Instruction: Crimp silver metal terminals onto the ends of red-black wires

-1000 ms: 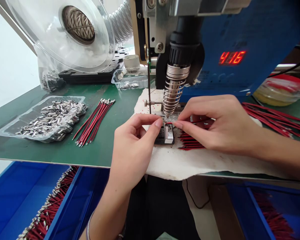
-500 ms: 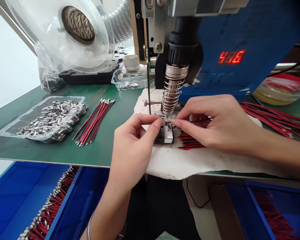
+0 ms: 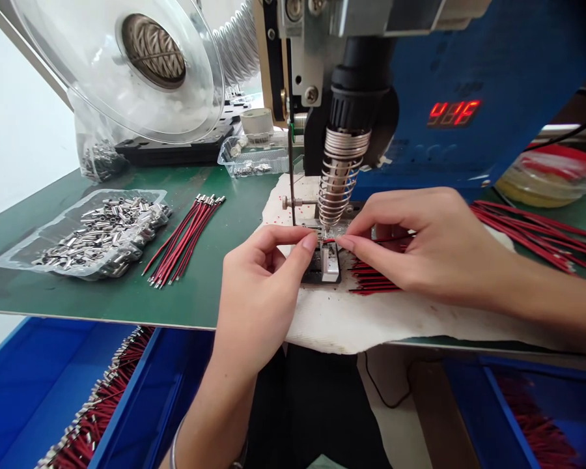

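Observation:
My left hand (image 3: 261, 286) is closed in a pinch at the left side of a small metal fixture (image 3: 329, 264). What sits between its thumb and forefinger is too small and covered to make out. From the right, my right hand (image 3: 420, 241) pinches a thin red-and-black wire (image 3: 328, 240), whose end lies over the fixture between both hands' fingertips. Directly above stands the spring-wrapped tip (image 3: 339, 176) of a machine, its point at the wire's end. Below my right hand, a row of red and black wires (image 3: 374, 277) rests on a white cloth (image 3: 342, 322).
On the green table (image 3: 185, 303), a clear tray (image 3: 10, 260) of small metal sleeves stands left of a bundle of capped red wires (image 3: 185, 241). The blue machine housing (image 3: 469, 156) rises behind my right hand. More red wires (image 3: 532, 231) lie right; blue bins (image 3: 170, 391) sit below.
Both hands keep almost the same place and grip. Less of the red wire shows between the fingertips, and the machine's tip appears slightly lower at it. The red display digits look different.

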The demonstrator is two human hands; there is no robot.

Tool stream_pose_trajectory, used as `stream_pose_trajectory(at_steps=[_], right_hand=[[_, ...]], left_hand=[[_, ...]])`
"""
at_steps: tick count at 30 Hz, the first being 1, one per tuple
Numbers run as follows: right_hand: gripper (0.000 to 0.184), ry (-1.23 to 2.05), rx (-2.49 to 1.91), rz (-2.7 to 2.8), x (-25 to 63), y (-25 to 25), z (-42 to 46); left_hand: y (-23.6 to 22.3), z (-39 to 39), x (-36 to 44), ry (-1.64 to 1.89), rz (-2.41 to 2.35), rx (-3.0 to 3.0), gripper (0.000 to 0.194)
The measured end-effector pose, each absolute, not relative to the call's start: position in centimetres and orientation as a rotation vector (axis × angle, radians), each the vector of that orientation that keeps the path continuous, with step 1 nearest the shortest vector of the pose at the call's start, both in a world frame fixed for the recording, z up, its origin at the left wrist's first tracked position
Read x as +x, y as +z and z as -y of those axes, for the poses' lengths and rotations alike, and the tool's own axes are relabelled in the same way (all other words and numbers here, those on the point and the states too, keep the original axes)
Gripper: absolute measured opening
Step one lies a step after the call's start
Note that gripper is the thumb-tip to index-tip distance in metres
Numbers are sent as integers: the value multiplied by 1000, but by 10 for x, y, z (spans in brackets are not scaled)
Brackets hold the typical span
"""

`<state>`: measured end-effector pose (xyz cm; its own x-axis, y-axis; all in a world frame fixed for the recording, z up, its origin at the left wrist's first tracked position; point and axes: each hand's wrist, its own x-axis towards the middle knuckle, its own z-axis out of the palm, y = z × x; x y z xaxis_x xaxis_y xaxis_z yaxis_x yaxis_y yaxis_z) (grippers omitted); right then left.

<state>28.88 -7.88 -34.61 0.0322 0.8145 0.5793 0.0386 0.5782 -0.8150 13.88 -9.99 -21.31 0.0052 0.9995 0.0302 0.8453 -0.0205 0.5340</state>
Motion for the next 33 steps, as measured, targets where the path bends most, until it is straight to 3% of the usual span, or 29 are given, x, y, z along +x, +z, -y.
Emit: stream_pose_trajectory(at_steps=[33], right_hand=[[10, 625, -764, 1433, 286, -348, 79]], left_hand=[[-216, 98, 138, 600, -1898, 1937, 14]])
